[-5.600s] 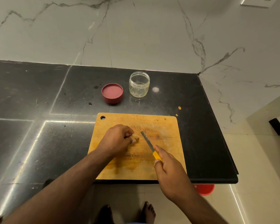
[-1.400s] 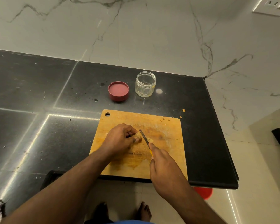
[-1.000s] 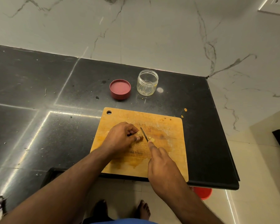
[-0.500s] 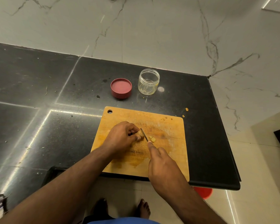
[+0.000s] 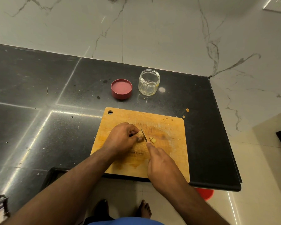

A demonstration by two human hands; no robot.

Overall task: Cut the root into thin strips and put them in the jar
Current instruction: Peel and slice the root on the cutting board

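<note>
Left hand (image 5: 122, 139) curled on the root (image 5: 141, 135), fingertips (image 5: 139, 139) pinning it to the wooden cutting board (image 5: 173, 153). Right hand (image 5: 161, 166) grips the knife (image 5: 144, 135), index finger along its spine; blade stands just right of the left fingertips, against the root. Cut pieces (image 5: 152, 140) lie just right of the blade, beside the right index fingertip. Beyond the fingers on the black counter (image 5: 55, 88): open glass jar (image 5: 149, 82), red lid (image 5: 121, 89) left of it, apart. Small scraps (image 5: 187, 110) off the board's far right corner.

Black stone counter (image 5: 39, 98) meets white veined marble wall (image 5: 152, 30); cream tiled floor (image 5: 258, 184).
</note>
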